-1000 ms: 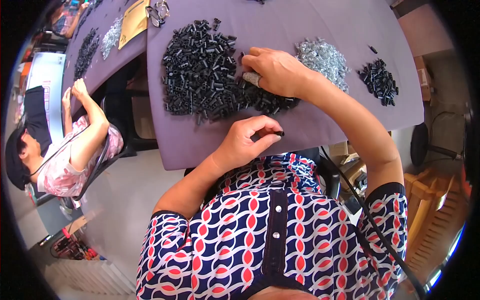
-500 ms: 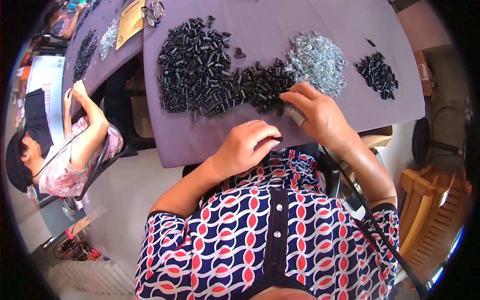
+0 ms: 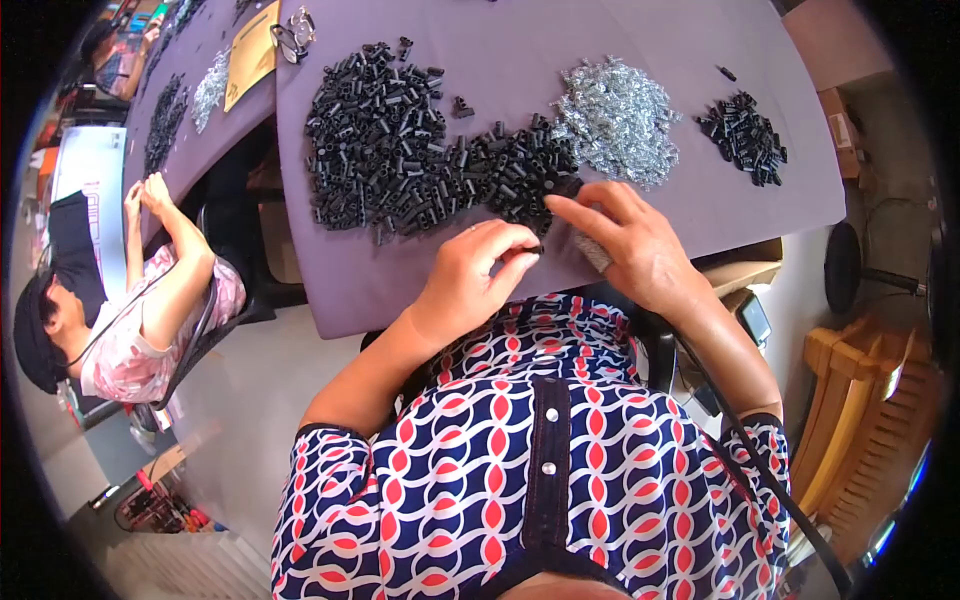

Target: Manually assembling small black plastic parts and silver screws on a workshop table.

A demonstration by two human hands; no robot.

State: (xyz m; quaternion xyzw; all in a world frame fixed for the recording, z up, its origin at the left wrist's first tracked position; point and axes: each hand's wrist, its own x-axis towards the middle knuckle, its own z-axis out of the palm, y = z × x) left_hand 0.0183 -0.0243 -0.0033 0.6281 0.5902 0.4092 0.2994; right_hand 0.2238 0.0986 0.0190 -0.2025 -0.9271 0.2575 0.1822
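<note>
At the near edge of the purple table (image 3: pixel 345 290), the left hand (image 3: pixel 465 270) pinches 1 small black piece (image 3: pixel 539 250). The right hand (image 3: pixel 642 248) curls beside 1 large black heap (image 3: pixel 375 145) on the left; whether it grips anything, I cannot tell. Farther right: 1 silver pile (image 3: pixel 618 122), 1 smaller black heap (image 3: pixel 745 140), and 1 stray part (image 3: pixel 727 73) on its far side.

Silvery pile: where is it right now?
In the head view, the silvery pile lies right of centre, between the large black pile and the small black pile, just beyond the right hand.
</note>
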